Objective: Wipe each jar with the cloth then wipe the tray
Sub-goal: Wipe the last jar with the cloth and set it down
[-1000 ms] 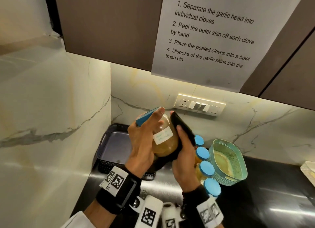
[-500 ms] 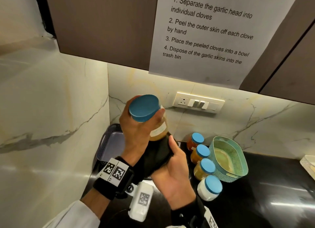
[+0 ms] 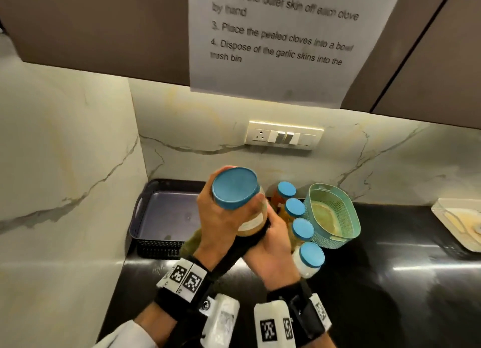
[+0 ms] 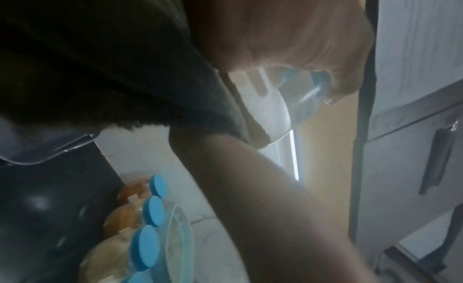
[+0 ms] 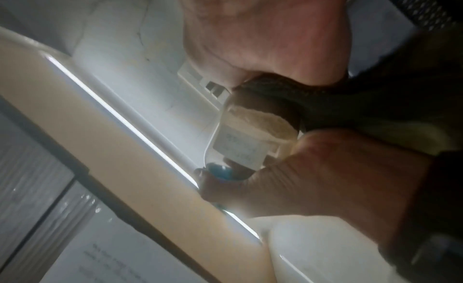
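Left hand [image 3: 221, 217] grips the blue-lidded jar [image 3: 250, 212] by its top, held up just right of the dark tray [image 3: 166, 212]. Right hand [image 3: 270, 248] is curled round the dark cloth [image 3: 247, 243], pressing it against the jar's bottom. Four other jars [image 3: 302, 229] stand right of the tray.

Clear jar [image 3: 253, 218] with matt blue plastic lid [image 3: 234, 187], dark soft cloth [image 3: 250, 243], glossy black counter [image 3: 390, 282].

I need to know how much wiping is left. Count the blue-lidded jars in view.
5. One jar is gripped by the left hand over the cloth. Four stand in a row beside the teal basket. The hands may hide more.
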Action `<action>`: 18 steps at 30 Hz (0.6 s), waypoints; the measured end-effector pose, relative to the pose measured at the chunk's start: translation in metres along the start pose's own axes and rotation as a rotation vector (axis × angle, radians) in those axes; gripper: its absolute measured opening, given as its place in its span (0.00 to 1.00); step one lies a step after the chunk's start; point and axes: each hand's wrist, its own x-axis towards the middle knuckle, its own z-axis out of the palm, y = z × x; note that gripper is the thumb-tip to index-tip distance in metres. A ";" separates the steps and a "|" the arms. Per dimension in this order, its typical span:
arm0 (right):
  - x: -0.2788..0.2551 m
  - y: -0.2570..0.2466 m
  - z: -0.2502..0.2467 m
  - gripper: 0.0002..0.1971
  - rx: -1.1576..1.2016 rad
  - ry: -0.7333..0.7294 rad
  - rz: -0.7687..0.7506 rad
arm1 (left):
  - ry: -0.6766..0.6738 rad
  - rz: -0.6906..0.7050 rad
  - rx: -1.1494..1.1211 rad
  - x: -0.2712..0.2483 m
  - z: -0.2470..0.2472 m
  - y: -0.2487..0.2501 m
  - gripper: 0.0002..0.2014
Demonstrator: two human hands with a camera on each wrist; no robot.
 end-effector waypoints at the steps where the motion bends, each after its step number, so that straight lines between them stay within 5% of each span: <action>1: 0.000 0.002 -0.007 0.25 0.052 -0.005 0.013 | -0.016 -0.020 0.012 -0.001 0.003 -0.007 0.35; 8: -0.019 -0.011 -0.067 0.25 0.090 0.149 0.036 | -0.175 -0.124 0.069 -0.010 0.030 -0.058 0.37; 18: -0.082 -0.101 -0.191 0.26 -0.030 0.644 -0.145 | -0.566 -0.116 0.485 -0.098 0.103 -0.152 0.39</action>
